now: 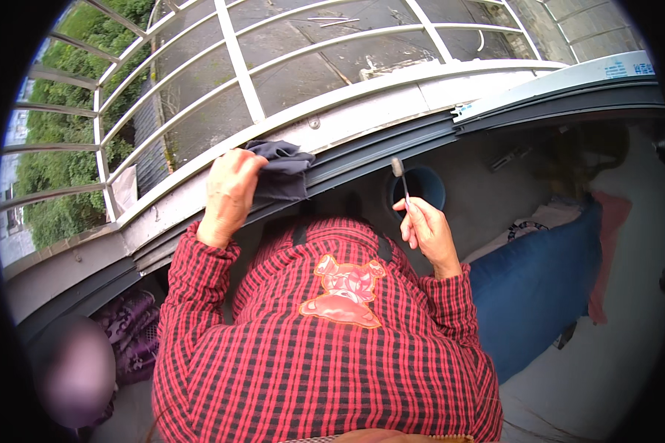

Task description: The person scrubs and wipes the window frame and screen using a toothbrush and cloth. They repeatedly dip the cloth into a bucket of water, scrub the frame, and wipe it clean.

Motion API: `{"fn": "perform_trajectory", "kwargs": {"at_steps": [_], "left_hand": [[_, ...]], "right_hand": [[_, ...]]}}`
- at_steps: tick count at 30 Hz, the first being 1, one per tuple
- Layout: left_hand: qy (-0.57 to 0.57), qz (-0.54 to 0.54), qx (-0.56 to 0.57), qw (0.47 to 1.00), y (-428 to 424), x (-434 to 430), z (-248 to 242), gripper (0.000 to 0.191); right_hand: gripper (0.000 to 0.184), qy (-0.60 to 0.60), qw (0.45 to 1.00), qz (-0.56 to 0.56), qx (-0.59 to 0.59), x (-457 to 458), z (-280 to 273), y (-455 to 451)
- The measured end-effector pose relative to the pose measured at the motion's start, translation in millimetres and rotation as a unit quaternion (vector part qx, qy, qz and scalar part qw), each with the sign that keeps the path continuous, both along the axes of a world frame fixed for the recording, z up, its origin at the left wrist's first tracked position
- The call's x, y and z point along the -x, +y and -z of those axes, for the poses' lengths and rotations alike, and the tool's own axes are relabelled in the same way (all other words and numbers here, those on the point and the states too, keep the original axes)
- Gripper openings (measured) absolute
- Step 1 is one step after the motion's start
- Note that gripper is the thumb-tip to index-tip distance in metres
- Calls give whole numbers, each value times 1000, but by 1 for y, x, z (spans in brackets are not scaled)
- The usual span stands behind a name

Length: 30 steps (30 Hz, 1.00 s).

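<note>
My left hand point(230, 191) holds a dark cloth point(280, 166) that lies over the grey window track point(366, 147) and the pale sill point(354, 122). In my right hand point(426, 230) is a toothbrush point(402, 176), pinched by its handle between thumb and fingers. Its bristled head points away from me and up, a little short of the track. Behind the toothbrush a blue bucket point(433, 187) stands on the floor, its inside dark.
White metal bars point(238, 61) fence the far side of the sill. A person in purple patterned clothing point(136, 338) is at the lower left. To the right lie a blue cover point(532, 288) and a red cloth point(609, 243). A window frame point(559, 88) crosses the upper right.
</note>
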<state>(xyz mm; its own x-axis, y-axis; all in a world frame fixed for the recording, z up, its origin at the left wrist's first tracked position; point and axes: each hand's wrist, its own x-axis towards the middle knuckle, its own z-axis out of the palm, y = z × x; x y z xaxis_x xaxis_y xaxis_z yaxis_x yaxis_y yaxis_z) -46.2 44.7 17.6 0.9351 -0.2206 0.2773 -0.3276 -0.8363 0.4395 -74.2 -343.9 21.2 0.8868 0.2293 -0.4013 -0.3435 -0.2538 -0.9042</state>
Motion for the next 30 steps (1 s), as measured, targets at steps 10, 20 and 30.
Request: {"fn": "perform_trajectory", "kwargs": {"at_steps": [10,20,30], "left_hand": [[-62,-87,328,939,-41,-6,-44,16],[-164,110,77,977,-216,-71,45,15],[-212,75,17,974,-220,-55,51,21]], "right_hand": [[30,-61,997,33,32,12,25,-9],[29,-76,991,44,101,44,42,5],[29,-61,991,28,116,32,50,1]]}}
